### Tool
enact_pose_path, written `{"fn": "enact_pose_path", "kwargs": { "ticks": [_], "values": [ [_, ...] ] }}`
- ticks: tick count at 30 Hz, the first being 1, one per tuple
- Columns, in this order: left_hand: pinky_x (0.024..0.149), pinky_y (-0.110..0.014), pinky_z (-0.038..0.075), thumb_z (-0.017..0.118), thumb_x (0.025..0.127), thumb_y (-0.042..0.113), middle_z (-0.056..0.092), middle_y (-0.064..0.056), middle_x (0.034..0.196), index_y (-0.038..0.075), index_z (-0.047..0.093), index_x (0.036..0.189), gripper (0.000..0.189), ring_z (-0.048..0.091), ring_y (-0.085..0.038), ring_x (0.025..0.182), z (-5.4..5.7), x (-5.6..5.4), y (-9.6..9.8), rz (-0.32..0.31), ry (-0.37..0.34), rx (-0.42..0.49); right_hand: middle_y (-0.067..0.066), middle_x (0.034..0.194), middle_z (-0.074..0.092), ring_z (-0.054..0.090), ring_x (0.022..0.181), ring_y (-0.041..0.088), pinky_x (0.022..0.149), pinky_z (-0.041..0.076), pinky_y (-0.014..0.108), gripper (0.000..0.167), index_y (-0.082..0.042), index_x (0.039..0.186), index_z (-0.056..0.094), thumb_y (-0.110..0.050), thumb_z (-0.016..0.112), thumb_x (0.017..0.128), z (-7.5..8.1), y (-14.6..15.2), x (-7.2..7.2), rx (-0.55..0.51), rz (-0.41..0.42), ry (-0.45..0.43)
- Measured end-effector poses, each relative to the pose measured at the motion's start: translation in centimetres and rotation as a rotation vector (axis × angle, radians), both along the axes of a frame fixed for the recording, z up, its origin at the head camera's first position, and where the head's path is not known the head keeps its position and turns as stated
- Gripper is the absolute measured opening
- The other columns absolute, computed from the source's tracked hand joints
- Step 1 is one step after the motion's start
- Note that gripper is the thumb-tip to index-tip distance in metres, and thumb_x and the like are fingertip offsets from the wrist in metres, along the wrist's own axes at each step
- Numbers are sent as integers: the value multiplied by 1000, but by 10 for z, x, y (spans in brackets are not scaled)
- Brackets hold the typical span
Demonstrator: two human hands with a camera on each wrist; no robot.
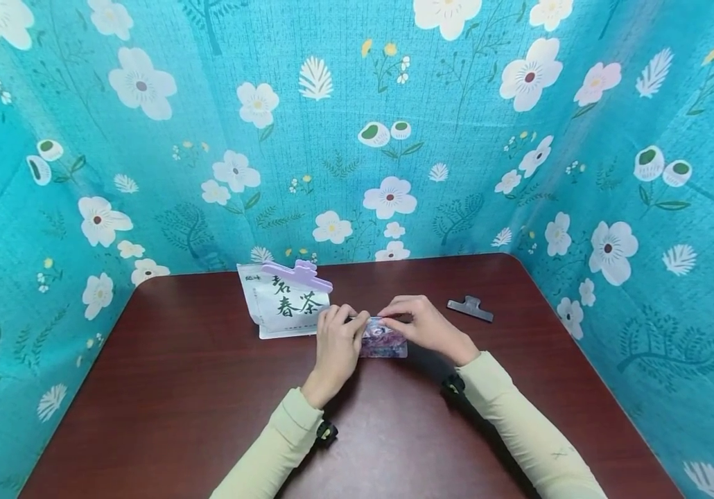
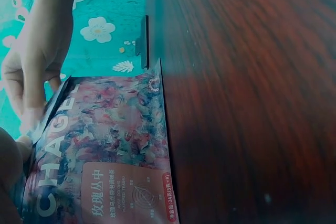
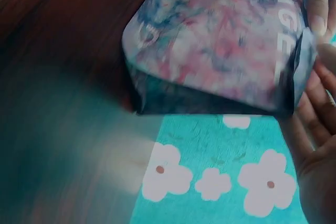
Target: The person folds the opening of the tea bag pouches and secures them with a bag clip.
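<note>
A pouch of flavored teabags (image 1: 385, 348) with a pink, purple and blue painted pattern stands on the table between the two hands. White letters and a pink label show on its front in the left wrist view (image 2: 110, 129). My left hand (image 1: 335, 350) pinches the left part of the pouch's top edge. At the right part of that edge, my right hand (image 1: 428, 329) pinches the top between thumb and fingers. The top is folded over in the right wrist view, where the pouch (image 3: 210, 40) has a dark side. Some fingertips are hidden.
Behind the left hand stands a white tea bag (image 1: 288, 315) with dark green characters, a lilac clip (image 1: 297, 275) across its top. A grey clip (image 1: 471, 309) lies to the right on the dark red-brown table (image 1: 207, 402). Flowered turquoise cloth (image 1: 332, 159) surrounds the table.
</note>
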State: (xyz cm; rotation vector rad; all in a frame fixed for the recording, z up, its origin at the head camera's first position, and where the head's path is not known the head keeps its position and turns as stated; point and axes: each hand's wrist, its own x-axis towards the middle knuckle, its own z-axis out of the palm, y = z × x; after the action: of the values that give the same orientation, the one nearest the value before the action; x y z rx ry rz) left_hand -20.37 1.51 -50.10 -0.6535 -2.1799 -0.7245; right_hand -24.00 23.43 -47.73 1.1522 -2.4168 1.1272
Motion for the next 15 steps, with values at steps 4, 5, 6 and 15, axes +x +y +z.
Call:
{"fn": "enact_pose_path", "kwargs": {
  "ticks": [4,5,6,15],
  "values": [
    [87,-42,41,68,97,18,61,0,88,17,78,100,10,51,-21,81,2,1,0,-3,-16,4,-1,102,75,68,90,10,79,57,32,18,-16,113,78,-17,70,97,-3,17,-6,-13,-87,-81],
    [87,-43,42,67,98,18,61,0,88,17,78,100,11,52,-22,81,2,1,0,-5,-17,7,2,103,75,68,93,13,82,58,35,18,-15,113,78,-16,70,97,-3,23,-8,-11,-115,-92],
    [87,-43,42,68,97,18,61,0,87,16,78,99,11,52,-22,81,2,1,0,-7,-17,10,5,105,75,69,96,15,85,57,38,18,-13,114,77,-16,69,97,-4,29,-12,4,-147,-97],
    [86,-43,41,69,96,16,61,-1,86,15,78,97,9,52,-23,81,3,2,1,-13,-10,15,21,123,68,63,118,38,99,49,56,33,4,126,68,-10,69,96,-21,88,-32,235,-370,-211]
  ]
}}
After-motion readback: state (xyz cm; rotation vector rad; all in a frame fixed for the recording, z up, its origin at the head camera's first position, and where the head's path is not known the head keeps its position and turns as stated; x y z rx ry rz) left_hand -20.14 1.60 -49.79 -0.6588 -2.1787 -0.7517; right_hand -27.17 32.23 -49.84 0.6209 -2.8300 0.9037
